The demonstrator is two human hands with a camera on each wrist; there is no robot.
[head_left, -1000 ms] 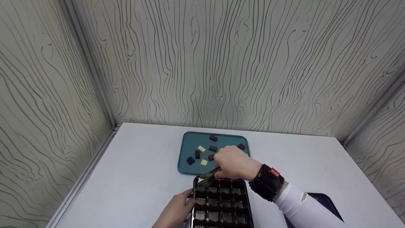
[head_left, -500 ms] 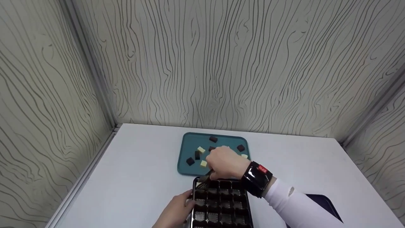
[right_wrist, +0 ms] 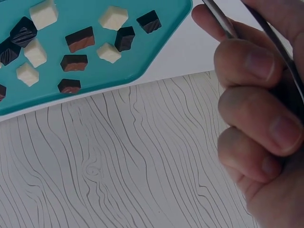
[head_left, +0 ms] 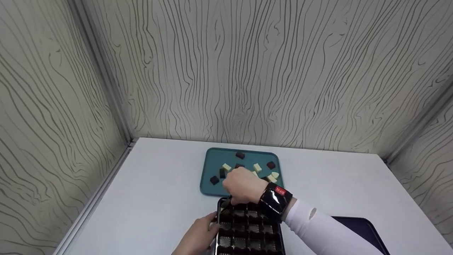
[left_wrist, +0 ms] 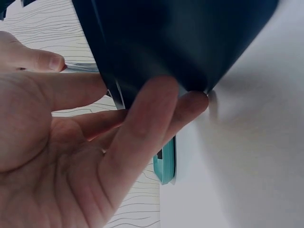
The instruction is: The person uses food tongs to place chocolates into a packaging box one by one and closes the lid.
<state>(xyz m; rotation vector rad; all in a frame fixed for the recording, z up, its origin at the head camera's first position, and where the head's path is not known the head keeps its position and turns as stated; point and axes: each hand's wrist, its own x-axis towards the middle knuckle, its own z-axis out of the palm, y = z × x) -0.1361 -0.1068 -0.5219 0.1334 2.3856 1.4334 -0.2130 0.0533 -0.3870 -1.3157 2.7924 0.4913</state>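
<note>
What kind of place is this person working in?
Probably a small booth or partitioned work cubicle: panels with a wood-grain line pattern stand behind and on both sides of a white table, with grey strips at the corners.

Your left hand (left_wrist: 76, 156) spreads across the lower left, fingers extended and meeting the lower end of a dark container (left_wrist: 175, 42) that fills the top. At upper left, your right hand (left_wrist: 28, 56) holds a thin grey tool (left_wrist: 81, 67). A teal tray's corner (left_wrist: 166, 166) shows below centre; white tabletop (left_wrist: 261, 156) fills the right side.
</note>
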